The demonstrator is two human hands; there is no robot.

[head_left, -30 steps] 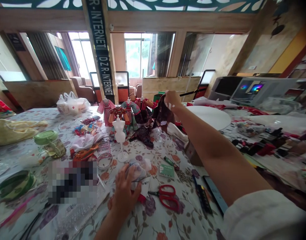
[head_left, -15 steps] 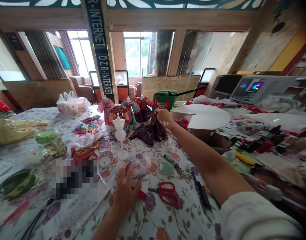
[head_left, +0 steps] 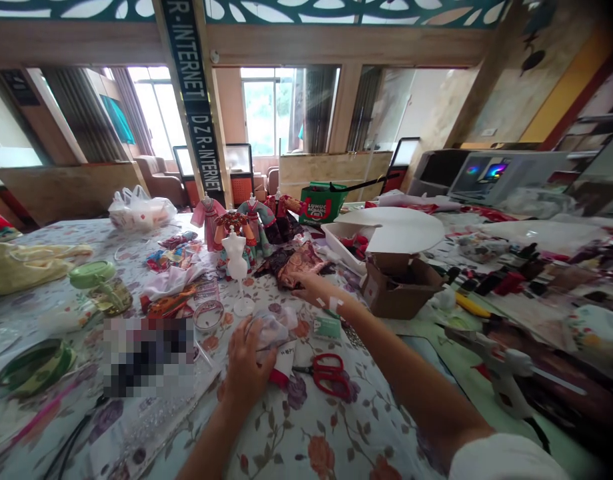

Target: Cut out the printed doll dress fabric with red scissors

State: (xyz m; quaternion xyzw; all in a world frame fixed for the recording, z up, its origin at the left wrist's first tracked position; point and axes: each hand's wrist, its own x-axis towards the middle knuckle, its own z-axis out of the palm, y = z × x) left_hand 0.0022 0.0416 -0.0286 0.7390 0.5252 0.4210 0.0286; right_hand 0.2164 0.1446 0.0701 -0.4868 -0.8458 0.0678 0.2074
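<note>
Hands first: the left hand (head_left: 251,365) is spread over a clear plastic bag (head_left: 272,328) toward the near edge of the bench (head_left: 276,437); the right hand (head_left: 313,288) touches a shiny brown cloth (head_left: 302,259), closer to the far edge, and I cannot tell if it pinches. That cloth lies bunched up, on no stand. Four little stands (head_left: 252,197) look done: they wear a pink robe (head_left: 209,220), orange dress (head_left: 231,221), gray-green robe (head_left: 257,220) and dark red robe (head_left: 283,223). One white dress form (head_left: 235,257), nearer the near edge, is bare, so dressing it looks left to do
</note>
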